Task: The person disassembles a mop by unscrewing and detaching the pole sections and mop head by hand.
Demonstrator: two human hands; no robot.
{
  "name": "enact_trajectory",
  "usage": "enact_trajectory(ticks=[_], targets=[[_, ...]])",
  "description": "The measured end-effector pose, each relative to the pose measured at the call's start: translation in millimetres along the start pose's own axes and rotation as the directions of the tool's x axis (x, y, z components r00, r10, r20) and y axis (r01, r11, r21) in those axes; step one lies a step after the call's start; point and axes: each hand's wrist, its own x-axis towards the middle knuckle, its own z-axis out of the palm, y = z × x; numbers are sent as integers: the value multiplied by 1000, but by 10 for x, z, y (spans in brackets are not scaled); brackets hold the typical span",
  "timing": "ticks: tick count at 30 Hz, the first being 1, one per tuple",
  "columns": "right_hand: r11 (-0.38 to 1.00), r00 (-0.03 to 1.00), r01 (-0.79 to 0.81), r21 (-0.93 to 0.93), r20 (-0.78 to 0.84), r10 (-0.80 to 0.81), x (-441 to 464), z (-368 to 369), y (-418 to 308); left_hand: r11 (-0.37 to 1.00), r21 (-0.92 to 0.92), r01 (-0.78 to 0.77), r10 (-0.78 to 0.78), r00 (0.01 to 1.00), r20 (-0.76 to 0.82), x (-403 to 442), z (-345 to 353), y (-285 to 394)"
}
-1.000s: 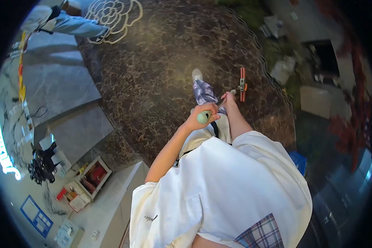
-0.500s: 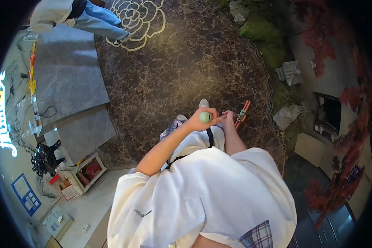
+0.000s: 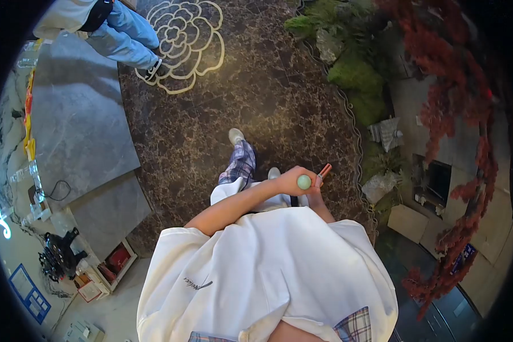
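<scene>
My left hand (image 3: 290, 181) is closed around a pale green round-ended object (image 3: 304, 182), seen end-on, so its full shape is hidden. Just beyond and partly beneath it is my right hand (image 3: 316, 197), its fingers mostly covered by the left. A slim orange-red rod-like tool (image 3: 325, 170) sticks out past the hands and appears to be in the right one; its lower part is hidden. Both hands are close together in front of my waist, above my shoes (image 3: 236, 135) on the dark floor.
A grey counter (image 3: 80, 108) runs along the left, with a black figurine (image 3: 62, 253) further down. Another person (image 3: 122, 37) stands at the upper left. Moss and rocks (image 3: 356, 80) line the right behind a wavy edging (image 3: 350, 119), with red foliage (image 3: 461, 211) further right.
My left hand with the green object has moved right and down, now overlapping my right hand. Less of the orange-red tool shows. One foot has stepped forward.
</scene>
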Motion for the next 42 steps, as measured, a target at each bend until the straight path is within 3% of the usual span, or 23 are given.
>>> enact_trajectory(ticks=[2, 5, 8, 10, 12, 15, 17, 20, 23, 26, 29, 31, 34, 35, 36, 42], targets=[[999, 999, 32, -39, -19, -33, -59, 438, -83, 999, -8, -49, 49, 999, 2, 28, -318, 130], [990, 995, 73, -120, -55, -80, -200, 1174, -177, 1000, 14, 19, -18, 999, -26, 16, -762, 252], [977, 980, 180, -117, 110, -168, -66, 1746, -247, 1000, 10, 20, -19, 995, -97, 138, -1232, 364], [988, 993, 73, -134, 101, -60, 799, 1577, -43, 998, 21, 56, -54, 994, -94, 158, -1481, 464], [994, 994, -99, -42, 35, 100, 1051, 1919, -57, 1000, 3, -27, 27, 979, -201, 158, -1680, 428], [966, 967, -254, 37, -21, 255, 1243, 2389, -155, 997, 15, 77, -71, 967, -246, 182, -2062, 473], [952, 952, -295, 78, -63, 300, 1337, 2698, -251, 986, 39, 163, -147, 951, -274, 236, -2273, 503], [949, 939, -280, 146, -165, 302, 1416, 3346, -452, 984, 26, 173, -155, 931, -331, 402, -2636, 545], [953, 940, -304, 1, -165, 300, 1744, 3817, -626, 984, -44, 170, -174, 917, -359, 690, -3096, 529], [932, 934, -333, -143, -185, 305, 2010, 4123, -791, 985, 7, 171, -155, 912, -379, 1080, -3558, 652], [949, 933, -316, -24, -192, 306, 2281, 4366, -839, 966, 21, 257, -236, 913, -332, 1442, -3873, 803], [954, 932, -287, 88, -203, 299, 2499, 4601, -955, 973, 17, 230, -212, 919, -332, 1648, -4140, 814], [961, 941, -275, 6, -206, 270, 2607, 4772, -1045, 969, -62, 241, -248, 910, -334, 1789, -4351, 868], [963, 946, -267, -38, -200, 254, 2572, 4828, -1111, 974, -10, 226, -216, 920, -328, 1817, -4392, 876], [962, 945, -270, -49, -203, 255, 2644, 4841, -1150, 978, 53, 203, -176, 931, -320, 1879, -4468, 888], [954, 935, -298, -36, -211, 284, 2919, 4899, -1100, 972, -1, 233, -225, 935, -274, 2127, -4890, 942]])
